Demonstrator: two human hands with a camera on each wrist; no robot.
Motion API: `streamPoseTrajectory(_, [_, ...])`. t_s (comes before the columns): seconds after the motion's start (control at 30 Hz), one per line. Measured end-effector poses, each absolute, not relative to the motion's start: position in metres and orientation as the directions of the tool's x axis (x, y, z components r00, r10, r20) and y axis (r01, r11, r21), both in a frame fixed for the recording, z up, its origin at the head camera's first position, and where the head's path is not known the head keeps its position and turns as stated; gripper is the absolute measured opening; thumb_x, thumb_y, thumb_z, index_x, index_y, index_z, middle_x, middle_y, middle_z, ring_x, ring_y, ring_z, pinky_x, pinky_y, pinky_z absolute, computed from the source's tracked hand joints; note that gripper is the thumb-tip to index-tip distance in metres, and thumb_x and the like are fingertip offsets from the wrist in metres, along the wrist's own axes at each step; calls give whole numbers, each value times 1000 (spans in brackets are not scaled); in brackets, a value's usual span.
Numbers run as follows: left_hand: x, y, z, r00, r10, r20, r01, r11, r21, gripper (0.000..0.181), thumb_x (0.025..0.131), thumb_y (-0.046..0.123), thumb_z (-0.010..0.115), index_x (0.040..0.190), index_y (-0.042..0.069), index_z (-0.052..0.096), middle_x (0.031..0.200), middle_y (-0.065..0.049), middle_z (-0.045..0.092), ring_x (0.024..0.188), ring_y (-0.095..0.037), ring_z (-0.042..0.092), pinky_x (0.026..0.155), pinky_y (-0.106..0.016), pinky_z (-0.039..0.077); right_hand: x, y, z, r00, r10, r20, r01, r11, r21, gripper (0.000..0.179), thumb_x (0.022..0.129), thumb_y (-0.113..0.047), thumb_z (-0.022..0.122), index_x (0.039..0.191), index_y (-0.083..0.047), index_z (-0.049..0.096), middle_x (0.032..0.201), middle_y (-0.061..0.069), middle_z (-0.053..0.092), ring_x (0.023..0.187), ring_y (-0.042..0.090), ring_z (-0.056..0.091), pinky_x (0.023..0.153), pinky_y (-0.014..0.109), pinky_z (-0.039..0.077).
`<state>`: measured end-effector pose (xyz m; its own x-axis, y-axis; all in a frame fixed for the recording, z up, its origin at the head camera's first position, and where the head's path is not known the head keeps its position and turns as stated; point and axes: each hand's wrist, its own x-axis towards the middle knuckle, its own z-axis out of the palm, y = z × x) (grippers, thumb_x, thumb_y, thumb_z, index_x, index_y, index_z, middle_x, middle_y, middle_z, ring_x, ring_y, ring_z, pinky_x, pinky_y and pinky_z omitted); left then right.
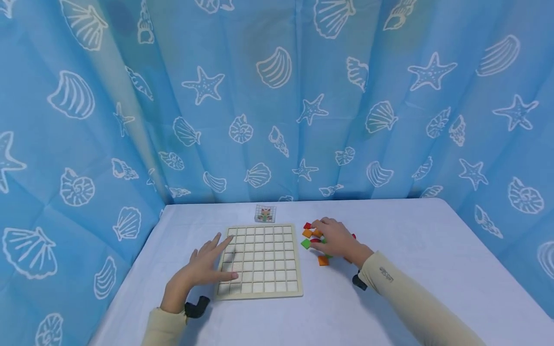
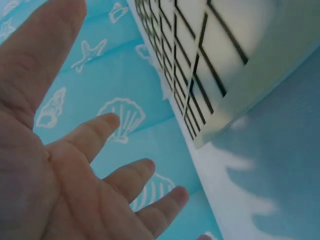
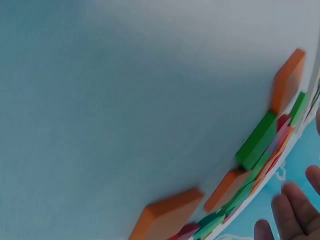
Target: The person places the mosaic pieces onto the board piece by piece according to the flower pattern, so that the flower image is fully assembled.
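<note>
A cream board [image 1: 259, 295] divided into a grid of square cells lies flat on the table. My left hand [image 1: 201, 266] is spread over its left side, thumb and fingers apart, holding nothing. In the left wrist view the extended fingers [image 2: 127, 177] appear beside the board's corner. Right of the board is a loose group of small flat tiles: green [image 1: 306, 243], orange [image 1: 323, 260] and red [image 1: 308, 225]. Over that group is my right hand [image 1: 339, 239], thumb and fingers apart, covering some tiles. The right wrist view shows its fingers [image 3: 295, 212] beyond an orange tile [image 3: 170, 215]; contact cannot be told.
A small card [image 1: 265, 214] with a coloured pattern on a grid lies behind the board. White cloth covers the table [image 1: 389, 218]. A blue curtain [image 1: 277, 120] printed with shells and starfish hangs along the back and sides.
</note>
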<state>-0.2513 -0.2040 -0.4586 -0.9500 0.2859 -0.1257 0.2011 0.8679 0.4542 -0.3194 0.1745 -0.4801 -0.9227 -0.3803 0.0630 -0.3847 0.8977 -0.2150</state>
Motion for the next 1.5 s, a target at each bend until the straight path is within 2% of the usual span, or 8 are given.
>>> streamPoseTrajectory(0.17, [-250,-199,-466,-933,307,-187,202,878,434,114,66,52,88,157,19,28,164,-22,15,147,-52,18,109,-78,12,-318,173,-482,-951,-306,-34,-276,895,-351,45,80,-34,83,118,-15,69,111,1,67,106,20,58,92,41,55])
streamPoseTrajectory(0.33, [-251,-197,-466,-929,277,-247,162,901,403,113,63,46,91,155,15,32,163,-20,20,146,-51,20,110,-77,12,-325,171,-487,-963,-260,-70,-207,882,-423,43,80,-28,84,118,-14,70,105,-1,66,100,16,58,90,36,56])
streamPoseTrajectory(0.53, [-254,-198,-471,-907,287,-307,156,908,389,99,70,43,88,151,11,41,162,-18,26,147,-47,22,112,-75,13,-329,172,-493,-967,-240,-85,-182,885,-430,37,80,-27,83,113,-15,72,104,-1,64,100,17,56,89,36,56])
streamPoseTrajectory(0.67, [-253,-198,-472,-896,293,-333,149,906,397,103,68,45,89,151,11,40,163,-16,26,148,-46,21,113,-73,13,-328,171,-495,-964,-247,-99,-181,881,-436,36,79,-26,84,111,-14,73,101,0,63,97,17,55,83,35,56])
streamPoseTrajectory(0.9, [-253,-201,-470,-896,286,-339,133,903,409,103,67,41,90,152,12,39,163,-15,25,149,-45,20,115,-71,13,-331,162,-494,-971,-210,-115,-140,886,-441,39,79,-21,84,115,-12,71,107,3,65,98,18,56,85,36,57])
streamPoseTrajectory(1.1, [-253,-200,-468,-901,266,-341,116,909,401,104,66,41,90,152,13,38,164,-14,24,149,-45,19,116,-70,13,-333,159,-491,-973,-191,-131,-112,882,-458,34,80,-18,83,110,-11,71,101,3,66,93,19,57,80,34,58])
streamPoseTrajectory(1.33, [-252,-200,-470,-902,254,-349,107,915,390,104,67,40,90,153,14,38,164,-14,24,149,-45,19,116,-69,13,-331,158,-486,-976,-156,-150,-66,875,-480,36,77,-19,85,105,-11,64,97,3,64,90,18,57,76,32,58])
streamPoseTrajectory(1.5, [-253,-199,-470,-903,254,-347,111,917,383,104,67,41,90,153,14,38,164,-14,24,149,-44,19,116,-69,14,-331,158,-485,-978,-151,-146,-54,853,-519,29,81,-18,82,100,-13,61,92,2,63,85,18,57,69,27,55])
